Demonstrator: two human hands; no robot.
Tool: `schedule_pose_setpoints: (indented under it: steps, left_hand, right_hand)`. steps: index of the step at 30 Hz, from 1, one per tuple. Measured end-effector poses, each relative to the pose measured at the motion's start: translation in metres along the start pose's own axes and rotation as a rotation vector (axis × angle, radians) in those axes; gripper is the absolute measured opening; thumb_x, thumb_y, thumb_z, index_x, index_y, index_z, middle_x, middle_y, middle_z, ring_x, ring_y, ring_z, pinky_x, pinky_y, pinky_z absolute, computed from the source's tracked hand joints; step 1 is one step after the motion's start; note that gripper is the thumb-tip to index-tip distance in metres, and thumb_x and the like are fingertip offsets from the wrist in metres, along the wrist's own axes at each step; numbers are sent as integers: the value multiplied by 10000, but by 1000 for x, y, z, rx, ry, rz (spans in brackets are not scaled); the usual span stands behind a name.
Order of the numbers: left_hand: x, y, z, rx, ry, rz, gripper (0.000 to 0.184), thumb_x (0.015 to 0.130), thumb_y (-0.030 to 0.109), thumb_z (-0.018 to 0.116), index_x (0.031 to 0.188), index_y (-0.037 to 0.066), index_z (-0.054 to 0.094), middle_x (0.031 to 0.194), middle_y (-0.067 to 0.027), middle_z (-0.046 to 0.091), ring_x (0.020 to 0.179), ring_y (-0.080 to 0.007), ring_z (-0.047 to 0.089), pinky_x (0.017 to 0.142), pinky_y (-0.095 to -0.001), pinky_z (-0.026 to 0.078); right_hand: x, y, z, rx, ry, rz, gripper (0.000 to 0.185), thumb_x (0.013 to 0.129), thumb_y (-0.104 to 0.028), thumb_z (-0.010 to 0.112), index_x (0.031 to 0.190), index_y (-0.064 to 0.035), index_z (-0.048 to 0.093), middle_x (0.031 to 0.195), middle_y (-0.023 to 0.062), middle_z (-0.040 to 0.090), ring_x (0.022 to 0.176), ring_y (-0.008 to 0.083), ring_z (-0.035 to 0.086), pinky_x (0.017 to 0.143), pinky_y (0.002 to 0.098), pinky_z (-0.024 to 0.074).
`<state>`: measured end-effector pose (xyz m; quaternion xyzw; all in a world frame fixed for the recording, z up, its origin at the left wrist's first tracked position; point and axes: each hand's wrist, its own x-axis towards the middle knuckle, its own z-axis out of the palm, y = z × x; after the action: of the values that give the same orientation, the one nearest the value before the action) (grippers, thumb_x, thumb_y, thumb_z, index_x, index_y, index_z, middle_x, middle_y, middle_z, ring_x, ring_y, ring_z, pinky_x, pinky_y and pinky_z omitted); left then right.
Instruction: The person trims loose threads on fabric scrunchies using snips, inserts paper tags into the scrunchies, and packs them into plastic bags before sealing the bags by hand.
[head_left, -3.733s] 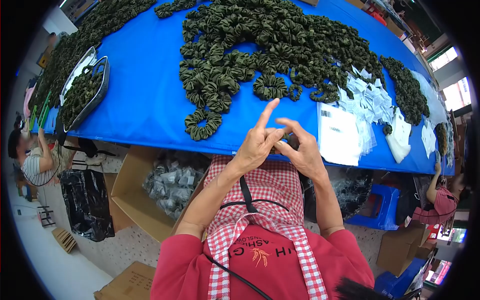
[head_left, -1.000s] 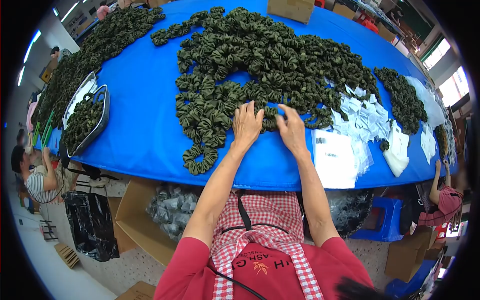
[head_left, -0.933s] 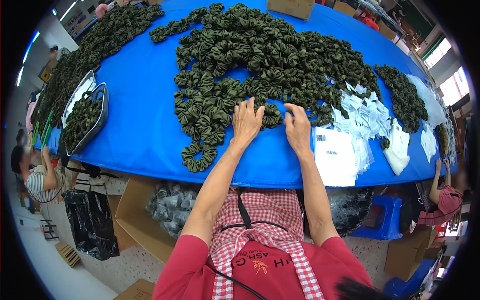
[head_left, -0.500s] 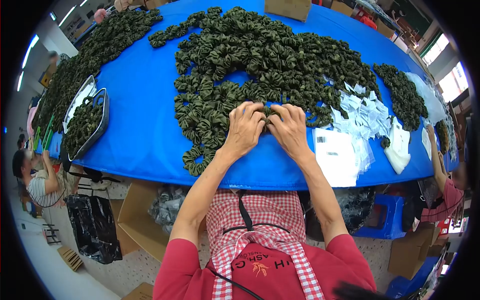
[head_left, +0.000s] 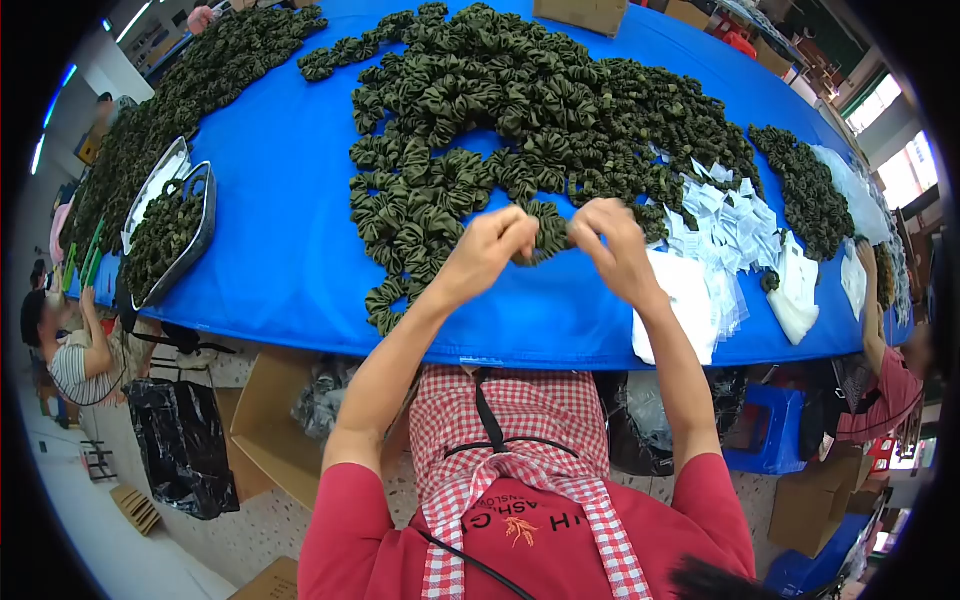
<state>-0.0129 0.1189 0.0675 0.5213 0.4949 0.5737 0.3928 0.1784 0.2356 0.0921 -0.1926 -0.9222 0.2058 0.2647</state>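
A dark green scrunchie (head_left: pixel 548 232) hung just in front of the main pile, stretched between the person's hands near the front of the blue-covered counter (head_left: pixel 270 250). The left hand (head_left: pixel 486 248) pinched its left end with curled fingers, and the right hand (head_left: pixel 615 242) gripped the opposite end, bent inward, the fingertips slightly blurred. Behind them spread a big heap of scrunchies (head_left: pixel 500 90), the nearer ones fuller and those toward the right smaller. Beside the right hand lay scattered white packets (head_left: pixel 720 215) and a stack of white plastic bags (head_left: pixel 695 300). Well to the left, a grey-rimmed tray (head_left: pixel 210 215) was full of small dark green bands (head_left: pixel 160 230). Below the counter edge, an open carton (head_left: pixel 262 420) contained clear plastic packages (head_left: pixel 315 405); a black plastic bag (head_left: pixel 182 450) stood left of it, its contents hidden. At the far edge sat a cardboard box (head_left: pixel 585 12), its inside out of sight. Half a second earlier the hands had been close together, almost covering the scrunchie; now they were farther apart with it showing between them, and the right wrist hid the printed label on the bag stack.
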Motion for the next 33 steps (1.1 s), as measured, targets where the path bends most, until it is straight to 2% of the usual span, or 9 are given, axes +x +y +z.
schedule_pose_setpoints:
  steps: [2,4,6,9,14,21,27,31,33]
  left_hand:
    - [31,-32,-5,346,107,-155,254,960,262,583,930,21,656,737,-88,618,670,-173,606,634,-322,490]
    - [39,-58,-3,472,143,-245,260,946,284,606,974,35,676,778,-114,629,719,-219,631,661,-345,506]
    - [41,-102,3,987,489,284,311,910,338,644,1035,56,683,884,-160,625,878,-317,630,730,-420,518]
    - [42,-111,8,1161,409,44,383,895,412,610,983,45,676,1000,-169,616,926,-363,590,772,-475,498]
    - [25,-109,9,1064,324,133,382,898,371,654,1044,19,617,986,-175,617,917,-375,579,792,-466,466]
    - [-9,-85,24,811,263,187,405,898,279,689,1168,-3,580,1051,-205,652,968,-383,619,808,-442,492]
    - [-20,-46,73,26,322,-206,265,953,199,638,1106,-16,610,829,-66,660,636,-111,638,475,-263,544]
    - [-27,-64,93,-237,300,-235,314,955,203,642,1145,-45,615,882,-79,682,699,-111,650,524,-259,565]
    - [-30,-64,98,-124,284,-232,327,953,203,644,1161,-48,620,888,-75,688,720,-103,650,557,-253,564]
  right_hand:
    - [18,20,32,160,-34,294,254,955,-266,566,885,-26,615,707,163,636,675,352,640,595,433,467]
    - [28,40,61,-44,35,283,243,919,-295,613,881,-55,616,678,157,657,661,358,656,601,466,494]
    - [28,57,86,-285,124,230,239,877,-311,654,851,-79,605,658,139,658,652,323,669,580,445,508]
    - [16,57,84,-448,168,157,224,835,-310,691,879,-111,596,711,108,675,697,275,690,600,415,512]
    - [-46,20,5,-225,290,42,234,855,-217,676,1047,-87,647,908,117,694,863,294,673,718,420,531]
    - [-142,110,-57,-496,258,386,215,837,-149,675,1046,-114,712,956,110,653,899,313,610,812,427,487]
    - [-88,174,-31,-714,200,423,254,824,-170,687,1071,-113,702,958,101,673,922,317,628,851,458,490]
    - [-92,207,-32,-662,409,273,189,848,-128,659,1029,-96,706,867,102,698,809,307,652,726,423,520]
    - [-80,136,-49,-507,638,151,149,893,-95,614,1017,-66,692,842,114,697,754,295,655,685,409,517]
